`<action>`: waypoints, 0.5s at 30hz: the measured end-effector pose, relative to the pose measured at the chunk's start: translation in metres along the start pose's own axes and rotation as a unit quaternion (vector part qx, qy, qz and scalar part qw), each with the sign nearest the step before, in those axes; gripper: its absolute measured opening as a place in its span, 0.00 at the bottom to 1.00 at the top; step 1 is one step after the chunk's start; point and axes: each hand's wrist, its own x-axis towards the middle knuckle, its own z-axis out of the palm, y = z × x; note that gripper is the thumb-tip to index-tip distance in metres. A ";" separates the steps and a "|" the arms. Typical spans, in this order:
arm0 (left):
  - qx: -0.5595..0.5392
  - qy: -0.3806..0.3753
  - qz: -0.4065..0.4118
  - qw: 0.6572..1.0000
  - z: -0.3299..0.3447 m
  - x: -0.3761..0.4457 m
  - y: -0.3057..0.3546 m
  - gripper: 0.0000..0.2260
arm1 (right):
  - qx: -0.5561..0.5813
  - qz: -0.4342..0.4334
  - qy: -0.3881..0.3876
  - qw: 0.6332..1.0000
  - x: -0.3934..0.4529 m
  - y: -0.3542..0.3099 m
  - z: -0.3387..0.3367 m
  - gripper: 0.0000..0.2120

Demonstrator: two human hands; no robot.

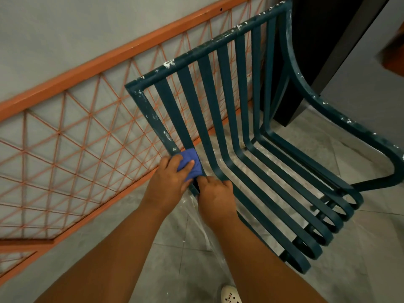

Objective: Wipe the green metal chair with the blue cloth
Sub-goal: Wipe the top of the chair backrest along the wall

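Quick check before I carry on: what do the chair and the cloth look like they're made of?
Chair: looks like painted metal, dark green flat slats bent in one curve from back to seat, with white flecks along the frame. Cloth: soft blue fabric, bunched under the left hand, which presses it to the frame; the weave is too small to tell.

The chair [251, 136] stands on the floor [360, 248], its slatted back toward the upper left and its seat running down to the right. Behind the back a railing [72, 136] runs along the wall [76, 31]. A dark panel [317, 51] rises behind the chair's far armrest. At the bend where back meets seat, on the near side, the left hand [168, 180] presses the cloth [189, 164] against the outer frame bar and the slat beside it. The right hand [216, 195] rests just right of it, on the same slat. Below, near the bottom edge, a shoe [230, 295] sits on the floor between the 2 arms.
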 end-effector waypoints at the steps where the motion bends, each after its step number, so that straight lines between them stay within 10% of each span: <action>1: 0.007 0.009 -0.019 1.000 -0.002 0.002 -0.002 0.25 | -0.008 -0.008 -0.002 1.000 0.002 0.000 0.001 0.13; 15: 0.083 0.041 -0.033 0.995 -0.003 0.013 -0.016 0.25 | -0.028 -0.008 0.012 0.999 0.004 -0.001 0.007 0.14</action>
